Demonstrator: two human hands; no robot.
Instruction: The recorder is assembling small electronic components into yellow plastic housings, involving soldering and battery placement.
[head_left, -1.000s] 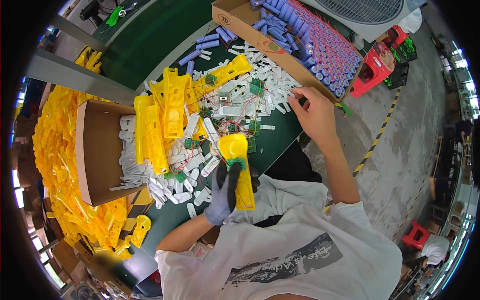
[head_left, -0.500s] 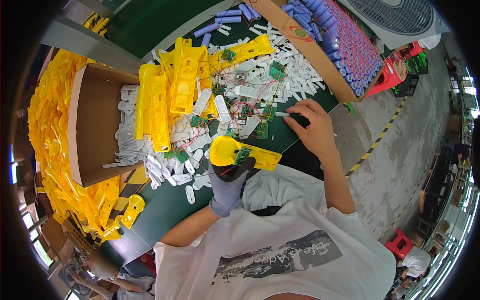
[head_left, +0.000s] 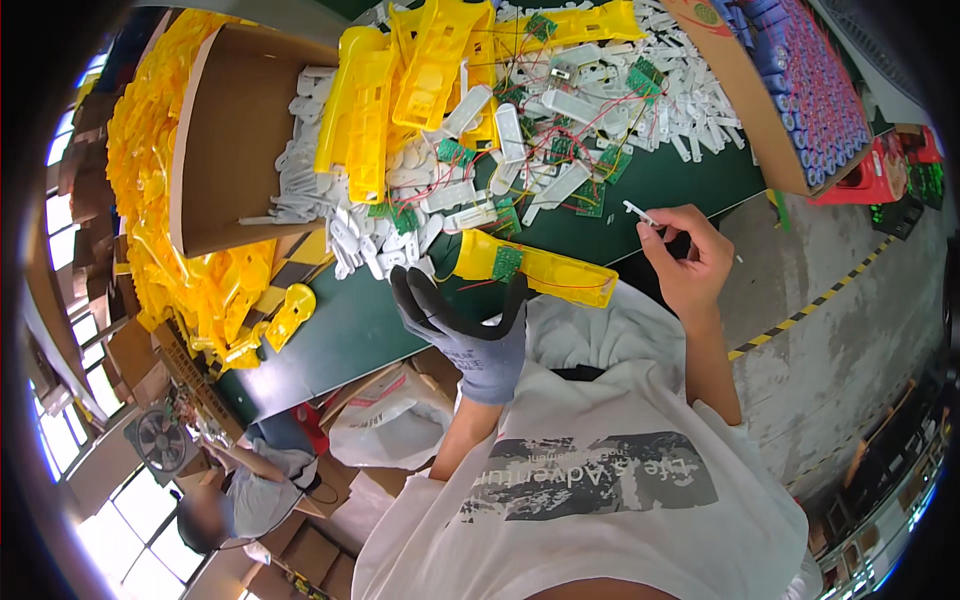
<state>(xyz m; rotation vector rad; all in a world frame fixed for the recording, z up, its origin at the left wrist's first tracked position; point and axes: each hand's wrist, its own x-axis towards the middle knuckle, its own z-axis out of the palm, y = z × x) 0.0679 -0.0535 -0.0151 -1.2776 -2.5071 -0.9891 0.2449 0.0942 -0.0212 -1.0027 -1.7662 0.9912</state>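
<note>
My left hand, in a grey glove with dark fingers, is open. Its fingers stretch toward the loose white plastic parts, and its thumb is beside a yellow plastic shell. That shell lies near the table's front edge with a green circuit board at its left end. Bare fingers of my right hand pinch a small white plastic strip above the table edge. Between the hands and the pile are more circuit boards with red wires, among white oblong covers.
Yellow shells are stacked on the pile, left of which lies a tipped cardboard box. A carton wall borders purple cylindrical cells at right. Yellow parts heap up far left. Another person sits at lower left.
My left hand has let go of the yellow shell and spread its fingers to the left of it. My right hand keeps its white strip, now raised and tilted. The whole view has shifted.
</note>
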